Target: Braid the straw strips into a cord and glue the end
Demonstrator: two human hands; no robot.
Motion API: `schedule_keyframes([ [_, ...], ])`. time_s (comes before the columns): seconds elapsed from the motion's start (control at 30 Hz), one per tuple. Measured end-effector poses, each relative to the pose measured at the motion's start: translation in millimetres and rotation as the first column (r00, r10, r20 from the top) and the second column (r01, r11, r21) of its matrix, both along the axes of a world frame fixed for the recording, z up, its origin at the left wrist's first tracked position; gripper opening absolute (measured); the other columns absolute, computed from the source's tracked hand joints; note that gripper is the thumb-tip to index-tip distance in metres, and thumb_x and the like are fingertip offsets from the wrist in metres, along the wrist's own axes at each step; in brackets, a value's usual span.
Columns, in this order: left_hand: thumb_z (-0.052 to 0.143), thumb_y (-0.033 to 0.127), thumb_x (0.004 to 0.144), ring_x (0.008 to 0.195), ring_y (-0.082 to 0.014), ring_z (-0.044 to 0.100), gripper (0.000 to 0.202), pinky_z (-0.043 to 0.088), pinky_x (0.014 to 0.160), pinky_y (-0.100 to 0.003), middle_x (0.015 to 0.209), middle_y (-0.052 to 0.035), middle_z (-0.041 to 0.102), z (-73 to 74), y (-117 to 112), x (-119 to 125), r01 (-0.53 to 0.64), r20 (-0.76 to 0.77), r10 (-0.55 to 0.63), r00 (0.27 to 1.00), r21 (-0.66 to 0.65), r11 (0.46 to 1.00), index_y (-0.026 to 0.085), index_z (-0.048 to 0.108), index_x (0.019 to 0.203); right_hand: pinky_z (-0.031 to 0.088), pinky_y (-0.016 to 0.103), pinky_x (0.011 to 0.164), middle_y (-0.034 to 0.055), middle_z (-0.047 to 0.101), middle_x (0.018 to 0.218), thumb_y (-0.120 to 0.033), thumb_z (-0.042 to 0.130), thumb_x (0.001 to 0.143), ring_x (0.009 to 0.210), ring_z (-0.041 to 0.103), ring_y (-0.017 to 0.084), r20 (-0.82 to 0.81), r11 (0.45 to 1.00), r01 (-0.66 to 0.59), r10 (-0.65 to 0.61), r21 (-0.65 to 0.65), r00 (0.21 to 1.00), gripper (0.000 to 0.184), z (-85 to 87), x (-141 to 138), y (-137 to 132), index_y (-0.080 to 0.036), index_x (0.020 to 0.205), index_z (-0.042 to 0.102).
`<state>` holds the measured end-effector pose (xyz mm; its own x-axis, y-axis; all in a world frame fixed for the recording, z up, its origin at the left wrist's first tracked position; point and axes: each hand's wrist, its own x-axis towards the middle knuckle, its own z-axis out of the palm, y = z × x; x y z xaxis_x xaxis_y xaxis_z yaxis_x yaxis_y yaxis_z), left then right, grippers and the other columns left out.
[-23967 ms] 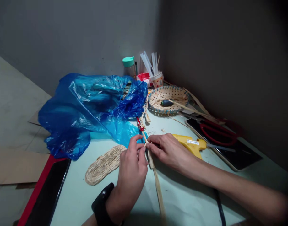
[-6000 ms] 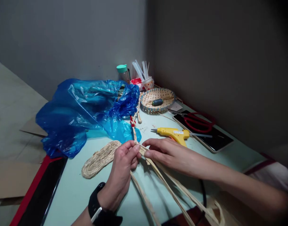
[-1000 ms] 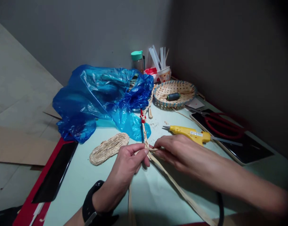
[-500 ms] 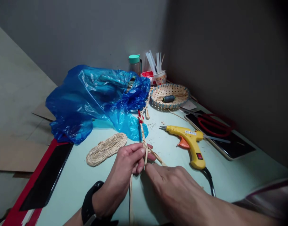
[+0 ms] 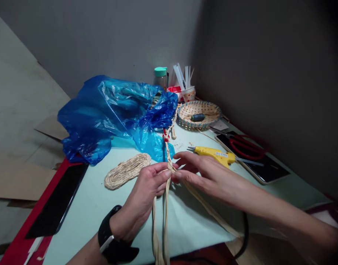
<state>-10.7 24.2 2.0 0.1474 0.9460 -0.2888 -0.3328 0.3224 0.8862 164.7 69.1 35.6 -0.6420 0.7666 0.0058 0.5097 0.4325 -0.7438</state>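
While left hand (image 5: 147, 184) pinches braid (image 5: 169, 154) from left, right hand (image 5: 202, 170) curls at its right, grip unclear.

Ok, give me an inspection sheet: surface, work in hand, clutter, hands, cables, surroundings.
Surface: pale green tabletop, small scraps beyond the hands.
Job's things: straw-coloured braid, loose strands trailing toward the near edge.
Clutter: oval woven mat, blue plastic bag, basket holding a spool, yellow glue gun, red-handled scissors lying partly on a dark-screened device.
Hands: left hand pinches the braid; right hand is at it, grip unclear.
Cables: one dark cable at right, near the table edge.
Surroundings: grey walls; cardboard at left.
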Motion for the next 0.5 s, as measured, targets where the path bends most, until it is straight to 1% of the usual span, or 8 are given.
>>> schedule_keyframes([
  [0.03,0.066,0.024,0.082,0.041,-0.0011,0.022,0.016,0.019,0.042,-0.015,0.056,0.0063,0.048,0.5,0,1,0.001,-0.001,-0.001,1.000,0.004,1.000,0.014,0.069,0.093,0.046,0.032,0.078,0.0057,0.066,0.098,-0.041,0.047,0.093,0.092,0.061,0.020,-0.058,0.989,-0.033,0.025,-0.142,0.998,0.031,-4.4,-2,4,-0.019,0.115,0.053],
  [0.1,0.065,0.025,0.082,0.042,-0.0014,0.023,0.017,0.020,0.042,-0.016,0.058,0.0056,0.051,1.2,-1,2,-0.002,-0.016,0.003,1.000,0.020,1.000,0.014,0.066,0.095,0.047,0.029,0.070,0.0030,0.064,0.087,-0.041,0.045,0.094,0.078,0.061,0.016,-0.176,0.928,-0.099,0.037,-0.359,0.984,0.031,-14.1,-8,9,-0.018,0.115,0.050],
  [0.17,0.064,0.026,0.083,0.042,-0.0020,0.026,0.019,0.019,0.043,-0.016,0.061,0.0050,0.054,1.5,-2,3,-0.020,-0.032,0.022,0.999,0.038,0.999,0.016,0.061,0.098,0.045,0.026,0.060,0.0006,0.061,0.079,-0.041,0.043,0.095,0.063,0.056,0.013,-0.207,0.887,-0.119,0.028,-0.446,0.978,0.030,-20.3,-12,9,-0.017,0.111,0.051],
  [0.2,0.064,0.027,0.082,0.042,-0.0024,0.027,0.021,0.019,0.043,-0.017,0.061,0.0051,0.055,1.4,-3,4,-0.028,-0.040,0.030,0.999,0.044,0.999,0.017,0.058,0.100,0.043,0.025,0.056,0.0003,0.060,0.078,-0.042,0.043,0.095,0.060,0.053,0.012,-0.185,0.889,-0.115,0.035,-0.444,0.982,0.029,-21.2,-13,9,-0.017,0.106,0.053],
  [0.27,0.065,0.027,0.082,0.042,-0.0029,0.027,0.026,0.017,0.043,-0.018,0.064,0.0052,0.057,1.5,-3,4,-0.037,-0.057,0.040,0.998,0.048,0.998,0.020,0.051,0.103,0.040,0.025,0.055,0.0011,0.060,0.079,-0.040,0.044,0.094,0.061,0.051,0.012,-0.103,0.923,-0.105,0.072,-0.369,0.992,0.027,-18.7,-13,8,-0.017,0.094,0.057],
  [0.37,0.062,0.027,0.082,0.043,-0.0034,0.029,0.028,0.018,0.044,-0.019,0.070,0.0036,0.061,3.2,-3,3,-0.019,-0.092,0.023,0.995,0.040,0.999,0.022,0.044,0.103,0.040,0.026,0.067,0.0014,0.060,0.080,-0.036,0.041,0.096,0.074,0.054,0.015,-0.004,0.974,-0.119,0.121,-0.195,0.993,0.030,-11.0,-11,8,-0.018,0.081,0.060],
  [0.43,0.059,0.027,0.084,0.045,-0.0044,0.032,0.026,0.020,0.045,-0.019,0.070,0.0035,0.061,5.4,-2,3,-0.004,-0.133,0.008,0.991,0.034,0.999,0.022,0.043,0.103,0.038,0.027,0.071,0.0007,0.060,0.079,-0.035,0.039,0.098,0.078,0.054,0.015,0.007,0.982,-0.133,0.135,-0.137,0.991,0.033,-8.6,-10,9,-0.018,0.078,0.059],
  [0.5,0.057,0.026,0.085,0.046,-0.0054,0.034,0.023,0.021,0.046,-0.020,0.069,0.0037,0.060,7.5,-3,4,0.015,-0.179,-0.009,0.984,0.031,0.999,0.022,0.042,0.102,0.037,0.027,0.070,-0.0002,0.060,0.077,-0.034,0.036,0.099,0.076,0.054,0.014,-0.012,0.980,-0.147,0.147,-0.131,0.989,0.035,-9.7,-10,11,-0.018,0.076,0.058],
])
